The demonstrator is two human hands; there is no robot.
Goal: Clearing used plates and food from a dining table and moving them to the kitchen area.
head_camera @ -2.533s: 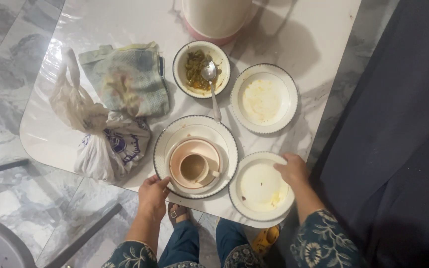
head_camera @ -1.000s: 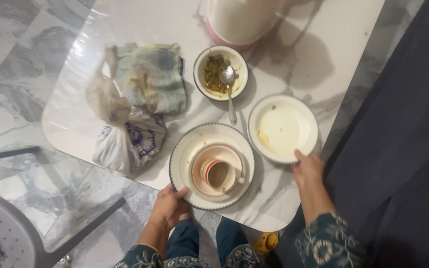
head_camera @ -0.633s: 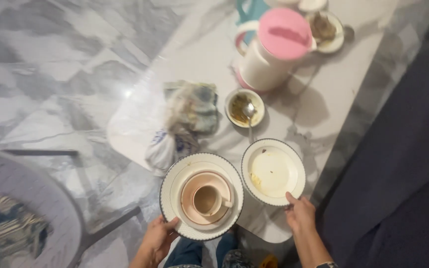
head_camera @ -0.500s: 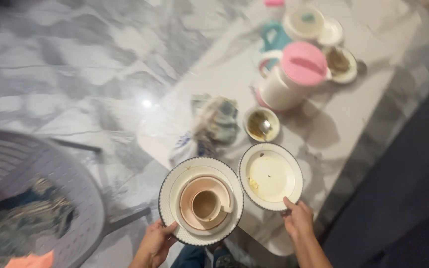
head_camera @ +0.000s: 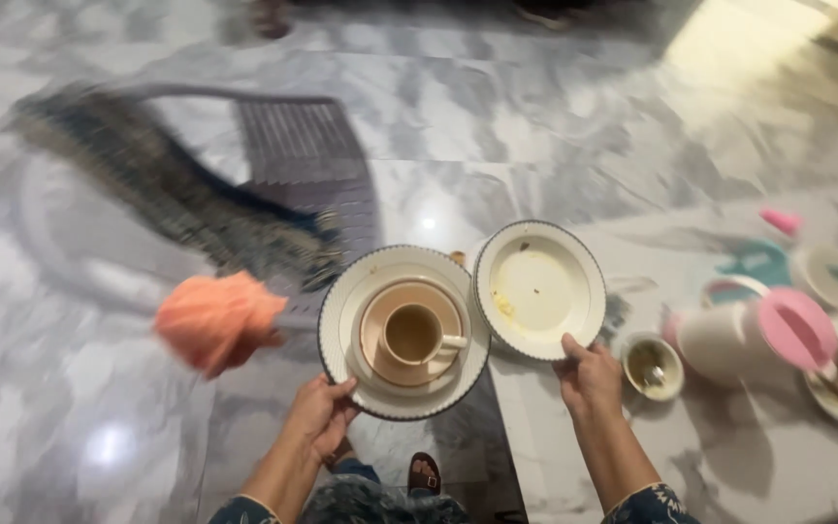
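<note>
The left hand [head_camera: 322, 417] grips the near rim of a large white plate [head_camera: 341, 311] with a dark edge, thumb on top and fingers under, and the plate rides level in the air, clear of the table. That flat carry makes sense: a pinkish saucer [head_camera: 372, 335] sits centred on it, and a cup [head_camera: 414, 334] stands upright in the saucer, handle pointing right, so any tilt would probably slide the stack. The right hand [head_camera: 589, 374] pinches the near edge of a second, smaller white plate [head_camera: 538, 289], thumb over the rim. This one is tipped a little toward the camera and shows yellowish smears. Its left edge sits just beside the big plate's right edge, and I cannot tell whether the rims touch.

Out to the right lies the marble table [head_camera: 729, 446]. Near its left edge is a small bowl [head_camera: 654, 368] with dark food and what looks like a spoon, then a white jug with a pink lid [head_camera: 758, 335], and more dishes [head_camera: 831, 275] toward the far right corner, too blurred to sort out. A teal thing [head_camera: 757, 260] behind the jug is half hidden.

To the left, over the marble floor [head_camera: 70, 408], an orange cloth [head_camera: 213, 318] and a patterned fabric [head_camera: 167, 194] drape a grey chair [head_camera: 293, 146], all smeared by motion. A sandalled foot [head_camera: 426, 474] peeks out below the plates. The fingers under both plates are hidden.
</note>
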